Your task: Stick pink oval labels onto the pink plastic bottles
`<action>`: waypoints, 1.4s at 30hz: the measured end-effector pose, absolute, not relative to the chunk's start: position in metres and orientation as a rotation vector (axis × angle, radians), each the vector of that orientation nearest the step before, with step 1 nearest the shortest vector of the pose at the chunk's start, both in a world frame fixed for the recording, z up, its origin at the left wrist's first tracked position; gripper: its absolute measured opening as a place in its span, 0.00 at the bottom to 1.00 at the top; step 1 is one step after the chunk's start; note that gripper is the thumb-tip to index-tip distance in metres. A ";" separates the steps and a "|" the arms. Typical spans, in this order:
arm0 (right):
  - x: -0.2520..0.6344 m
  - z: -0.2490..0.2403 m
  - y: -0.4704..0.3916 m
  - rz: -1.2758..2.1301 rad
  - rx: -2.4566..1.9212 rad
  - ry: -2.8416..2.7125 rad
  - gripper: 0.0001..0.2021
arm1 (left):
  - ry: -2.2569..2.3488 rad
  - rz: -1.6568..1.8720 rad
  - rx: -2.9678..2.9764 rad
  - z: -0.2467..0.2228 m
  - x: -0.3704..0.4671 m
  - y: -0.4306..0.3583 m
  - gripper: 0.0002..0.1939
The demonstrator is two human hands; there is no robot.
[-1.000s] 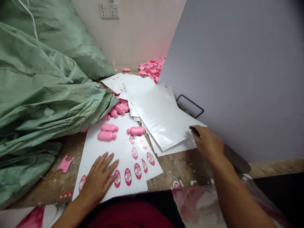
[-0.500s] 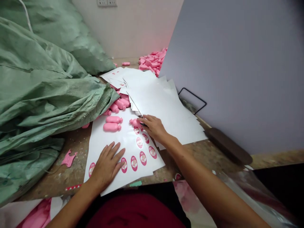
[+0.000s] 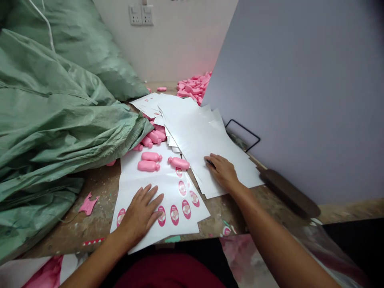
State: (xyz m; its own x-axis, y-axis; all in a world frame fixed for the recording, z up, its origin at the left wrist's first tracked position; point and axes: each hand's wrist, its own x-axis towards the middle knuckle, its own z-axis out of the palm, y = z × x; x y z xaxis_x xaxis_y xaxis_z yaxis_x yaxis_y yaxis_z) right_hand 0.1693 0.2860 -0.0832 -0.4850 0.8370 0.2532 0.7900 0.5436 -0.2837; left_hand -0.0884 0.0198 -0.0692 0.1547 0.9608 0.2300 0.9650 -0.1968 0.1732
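Note:
My left hand (image 3: 140, 216) lies flat with fingers spread on a white sticker sheet (image 3: 132, 178), which bears pink oval stickers (image 3: 174, 215) along its lower edge. Over the stack of white sheets (image 3: 195, 128) on the right, my right hand (image 3: 220, 170) is closed round a small dark object (image 3: 211, 163), mostly hidden by the fingers. One pink bottle-shaped piece (image 3: 179, 163) lies at the sticker sheet's right side. Two more pink pieces (image 3: 149, 166) lie side by side at its upper left.
Green sacks (image 3: 75, 132) fill the left side. A heap of pink pieces (image 3: 195, 87) sits at the back. At the right stand a grey panel (image 3: 285, 100), a black wire frame (image 3: 244, 134) and a dark brown block (image 3: 289, 192). A pink scrap (image 3: 89, 204) lies at left.
My right hand has moved right, off the pink piece and onto the white stack, with the dark object still in it. My left hand stays on the sticker sheet. The view has shifted slightly.

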 end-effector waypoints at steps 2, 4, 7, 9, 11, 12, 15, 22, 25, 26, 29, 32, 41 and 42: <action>0.175 -0.089 0.281 0.175 -1.375 -2.397 0.15 | -1.993 -0.488 -2.383 -0.063 -0.088 0.021 0.22; 0.177 -0.092 0.276 0.176 -1.400 -2.368 0.15 | -2.016 -0.536 -2.356 -0.051 -0.092 0.029 0.21; 0.177 -0.093 0.273 0.186 -1.410 -2.334 0.15 | -2.178 -0.523 -2.203 -0.032 -0.105 0.055 0.20; 0.176 -0.093 0.272 0.194 -1.406 -2.317 0.15 | -2.289 -0.465 -2.096 -0.022 -0.115 0.077 0.20; 0.175 -0.092 0.271 0.206 -1.400 -2.303 0.16 | -2.337 -0.411 -2.064 -0.018 -0.124 0.096 0.20; 0.175 -0.092 0.271 0.214 -1.397 -2.298 0.16 | -2.346 -0.392 -2.068 -0.018 -0.128 0.104 0.19; 0.174 -0.089 0.271 0.246 -1.390 -2.287 0.15 | -2.375 -0.341 -2.101 -0.020 -0.133 0.120 0.20; 0.177 -0.057 0.254 0.282 -1.415 -2.201 0.16 | -2.512 -0.426 -2.007 -0.013 -0.123 0.112 0.20; 0.175 -0.035 0.214 0.523 -1.457 -2.089 0.15 | -2.768 -0.980 -1.872 -0.011 -0.102 0.085 0.17; 0.172 -0.029 0.198 0.711 -1.442 -2.073 0.14 | -2.898 -1.314 -1.795 -0.011 -0.093 0.075 0.16; 0.160 -0.020 0.153 1.262 -1.252 -2.081 0.14 | -3.184 -2.332 -1.350 -0.013 -0.065 0.055 0.18; 0.149 -0.024 0.125 1.307 -1.137 -2.186 0.13 | -3.202 -2.860 -0.889 -0.017 -0.045 0.051 0.17; 0.135 -0.050 0.113 0.492 -1.033 -2.577 0.09 | -3.272 -2.922 -0.696 -0.020 -0.041 0.063 0.16; 0.134 -0.051 0.113 0.461 -1.031 -2.568 0.08 | -3.308 -2.882 -0.721 -0.019 -0.042 0.063 0.15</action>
